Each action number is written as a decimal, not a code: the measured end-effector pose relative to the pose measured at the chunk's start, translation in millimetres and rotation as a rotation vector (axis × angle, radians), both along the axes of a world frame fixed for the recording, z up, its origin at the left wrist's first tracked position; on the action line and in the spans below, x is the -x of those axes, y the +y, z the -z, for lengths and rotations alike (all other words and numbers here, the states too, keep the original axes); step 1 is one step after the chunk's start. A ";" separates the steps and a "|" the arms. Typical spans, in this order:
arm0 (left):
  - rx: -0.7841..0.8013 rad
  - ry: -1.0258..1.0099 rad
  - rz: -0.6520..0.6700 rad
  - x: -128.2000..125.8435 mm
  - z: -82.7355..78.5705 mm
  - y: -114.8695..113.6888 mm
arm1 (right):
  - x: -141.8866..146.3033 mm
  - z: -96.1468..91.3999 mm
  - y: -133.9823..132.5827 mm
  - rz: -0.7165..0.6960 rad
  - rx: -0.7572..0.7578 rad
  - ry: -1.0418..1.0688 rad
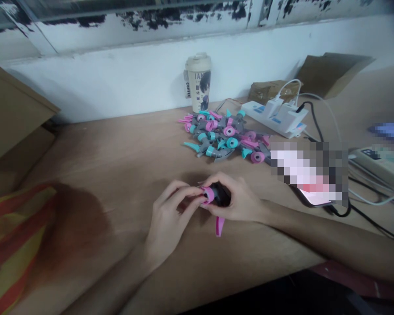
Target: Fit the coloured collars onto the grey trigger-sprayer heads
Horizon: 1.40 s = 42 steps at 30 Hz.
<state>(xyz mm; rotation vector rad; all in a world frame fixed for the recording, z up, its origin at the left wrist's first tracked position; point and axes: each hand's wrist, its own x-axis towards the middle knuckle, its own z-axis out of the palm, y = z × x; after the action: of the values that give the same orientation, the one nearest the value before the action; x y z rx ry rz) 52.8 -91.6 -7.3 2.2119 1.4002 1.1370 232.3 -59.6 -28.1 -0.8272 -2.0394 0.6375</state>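
Observation:
Both hands meet over the front middle of the table around one spray bottle trigger head (209, 195) with a pink collar, a dark body and a pink trigger hanging below. My right hand (241, 199) wraps round its dark body. With thumb and fingertips, my left hand (170, 214) pinches the pink collar from the left. The fingers cover part of the sprayer. Beyond the hands lies a heap of similar trigger heads (221, 142), grey with pink or turquoise collars and triggers.
A lidded coffee cup (200, 83) stands against the wall behind the heap. To the right are a power strip (276, 116) with cables and a blurred lit phone (315, 194). Cardboard (13, 113) and a red-yellow bag (16, 245) occupy the left side.

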 end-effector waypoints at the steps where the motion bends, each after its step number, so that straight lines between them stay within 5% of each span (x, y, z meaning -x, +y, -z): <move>1: -0.001 0.007 0.003 0.2 -0.2 0.2 | 0.1 0.4 0.0 0.004 0.000 -0.006; 9: 0.028 0.014 0.071 2.6 -1.6 2.1 | -0.1 3.6 0.4 0.022 -0.017 -0.027; 20: 0.295 -0.153 0.019 1.9 2.8 1.5 | 1.2 2.5 2.1 0.038 -0.288 -0.001; 25: 0.122 -0.169 0.023 -2.1 2.8 -1.5 | 0.9 2.9 2.8 0.020 -0.237 0.038; 33: -0.004 -0.054 0.208 6.7 -0.8 4.9 | 2.4 3.8 2.7 0.015 -0.048 0.122; 39: -0.036 -0.200 0.001 17.5 4.7 3.9 | 5.4 6.3 5.5 0.010 0.090 0.348; 42: 0.036 -0.180 0.036 14.1 2.3 4.2 | 4.9 4.5 6.3 0.009 0.063 0.298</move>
<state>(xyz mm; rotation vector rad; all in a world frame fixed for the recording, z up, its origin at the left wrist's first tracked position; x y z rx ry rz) 38.7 -87.5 -9.6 2.0451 1.2918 1.2530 227.4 -53.3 -32.6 -0.7290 -1.7529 0.7754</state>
